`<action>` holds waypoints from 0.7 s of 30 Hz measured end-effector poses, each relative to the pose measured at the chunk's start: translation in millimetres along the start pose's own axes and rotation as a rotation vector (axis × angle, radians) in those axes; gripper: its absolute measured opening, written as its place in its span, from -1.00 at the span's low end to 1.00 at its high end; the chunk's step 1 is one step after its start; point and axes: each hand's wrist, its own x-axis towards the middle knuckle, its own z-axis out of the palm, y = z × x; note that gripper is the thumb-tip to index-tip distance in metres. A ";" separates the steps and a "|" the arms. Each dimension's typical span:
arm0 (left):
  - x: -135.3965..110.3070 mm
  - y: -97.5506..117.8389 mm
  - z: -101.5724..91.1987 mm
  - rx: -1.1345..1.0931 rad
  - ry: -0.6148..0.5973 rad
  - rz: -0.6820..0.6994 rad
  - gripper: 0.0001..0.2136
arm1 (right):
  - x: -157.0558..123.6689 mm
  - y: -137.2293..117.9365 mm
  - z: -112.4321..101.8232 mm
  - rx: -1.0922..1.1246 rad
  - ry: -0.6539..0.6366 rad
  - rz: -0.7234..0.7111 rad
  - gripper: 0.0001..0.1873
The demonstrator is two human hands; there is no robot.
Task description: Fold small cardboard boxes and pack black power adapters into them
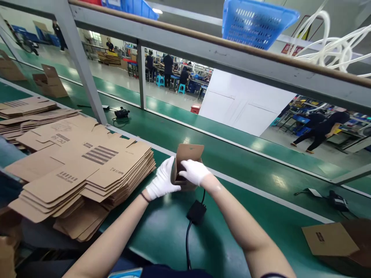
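Head view. A small carton (pixel 188 151), the landmark for all places here, sits on the green desk (pixel 162 227). Its mouth faces upward and its tall flap stands on the far side, free edge up. The long axis of its body cannot be told behind the hands. The left grip (pixel 164 179), white-gloved, clasps the carton's left wall, thumb along the near face. The right grip (pixel 195 172), likewise gloved, has its bent fingers inside the mouth, covering much of it; whether they hold anything cannot be told. On the near side of the carton lies a black adapter (pixel 196 212), its cable (pixel 188 243) running toward the person. A thick stack of flat printed cartons (pixel 101 154) occupies the left, near the left grip. Well to the right and nearer the person rests an open box (pixel 330 239). Beyond the carton, a rail (pixel 185 36) crosses above, bearing a blue basket (pixel 257 23) up and to the right.
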 end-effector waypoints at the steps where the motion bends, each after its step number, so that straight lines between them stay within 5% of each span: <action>1: 2.9 10.4 -10.4 0.113 0.000 0.070 0.07 | -18.2 0.6 5.7 -0.006 0.067 0.065 -0.62; 2: 7.9 22.2 -19.4 0.211 -0.025 0.155 0.00 | -35.3 -1.0 14.9 0.010 0.143 0.192 -0.57; 4: 24.4 47.3 -29.6 0.362 -0.233 0.326 -0.24 | -61.4 -11.0 42.5 0.056 0.062 0.358 -0.53; 8: 61.7 80.7 -15.5 0.664 -0.733 0.198 -0.57 | -75.3 -33.1 110.9 0.084 -0.021 0.373 -0.41; 11: 71.0 78.6 1.3 0.719 -0.799 0.177 -0.67 | -74.7 -18.6 152.8 0.112 0.120 0.380 -0.70; 13: 69.1 69.0 6.1 0.714 -0.777 0.206 -0.69 | -79.1 8.4 169.9 0.193 0.237 0.458 -0.67; 16: 63.8 54.3 8.6 0.684 -0.728 0.240 -0.68 | -90.8 57.4 171.3 0.305 0.264 0.613 -0.40; 18: 61.7 48.2 10.9 0.663 -0.706 0.251 -0.68 | -96.7 84.0 154.9 0.269 0.272 0.636 -0.42; 21: 60.7 44.7 15.0 0.655 -0.700 0.259 -0.65 | -97.6 101.4 115.2 0.038 0.671 0.595 -0.58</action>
